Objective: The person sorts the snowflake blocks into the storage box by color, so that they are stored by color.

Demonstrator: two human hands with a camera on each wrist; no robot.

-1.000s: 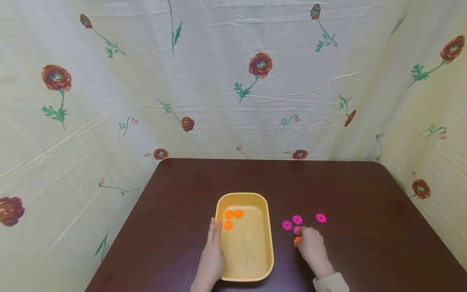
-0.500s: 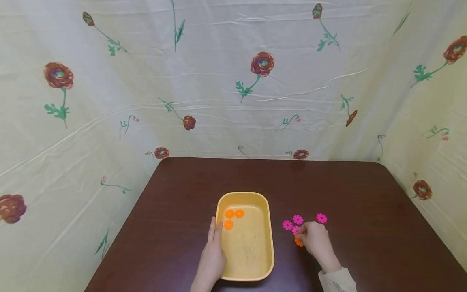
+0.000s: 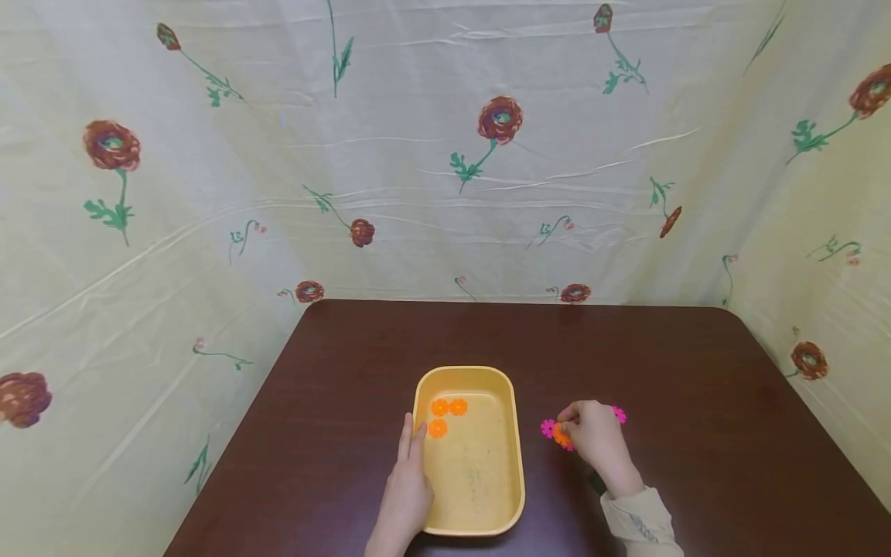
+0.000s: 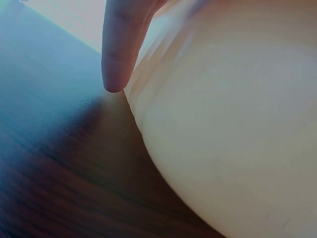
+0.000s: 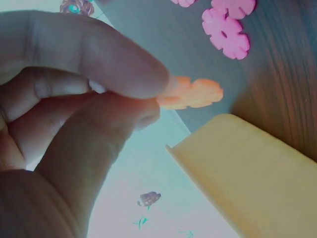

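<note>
- Head view: right hand (image 3: 592,433) is pinching an orange disc (image 3: 560,435) above the table (image 3: 696,402), right of the tray (image 3: 515,464); left hand (image 3: 407,483) is resting flat on the tray's left wall, fingers straight; three orange discs (image 3: 445,414) are lying inside
- Left wrist view: a fingertip (image 4: 116,69) is touching the tray (image 4: 223,124)
- Right wrist view: thumb and finger are gripping the disc (image 5: 190,93) by its edge, so it could slip; three pink discs (image 5: 225,29) are showing

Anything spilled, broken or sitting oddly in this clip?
Nothing stands out. The yellow plastic tray sits flat on the dark wooden table with three orange flower-shaped discs inside. The left hand rests against its rim; the right hand pinches one more orange disc beside the pink flower-shaped discs.
</note>
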